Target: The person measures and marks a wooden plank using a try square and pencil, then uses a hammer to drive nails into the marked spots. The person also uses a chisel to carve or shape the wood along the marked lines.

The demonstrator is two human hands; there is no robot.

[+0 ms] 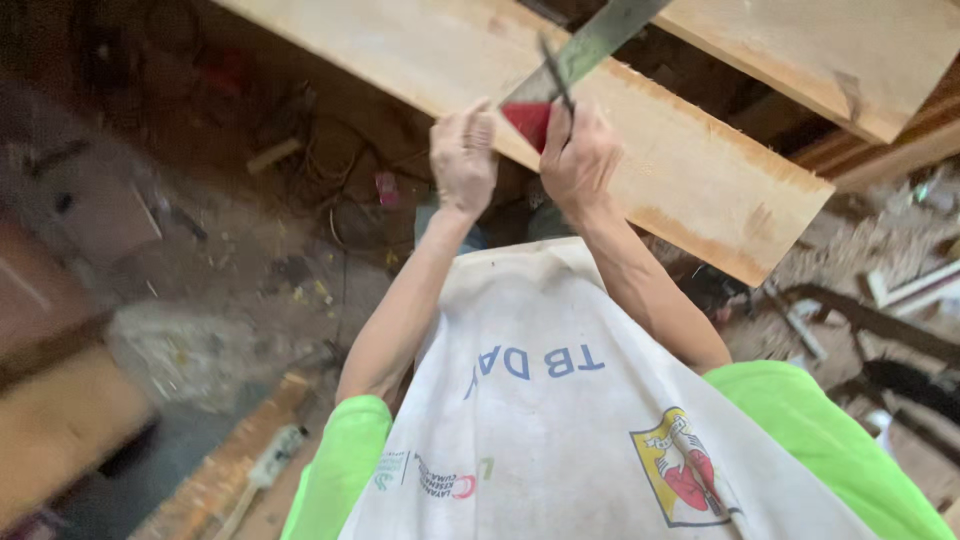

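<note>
Two bare hands are meeting at the near edge of a long, pale, rough-sawn wooden plank point(640, 130) that is lying slantwise over a littered workshop floor. Left hand point(463, 155) is curling its fingers loosely against the plank's edge beside a red-handled square point(527, 122). Right hand point(578, 155) is closing its fingers around a thin dark pencil point(556, 72), while the square's flat grey metal blade point(590, 45) is lying across the board.
</note>
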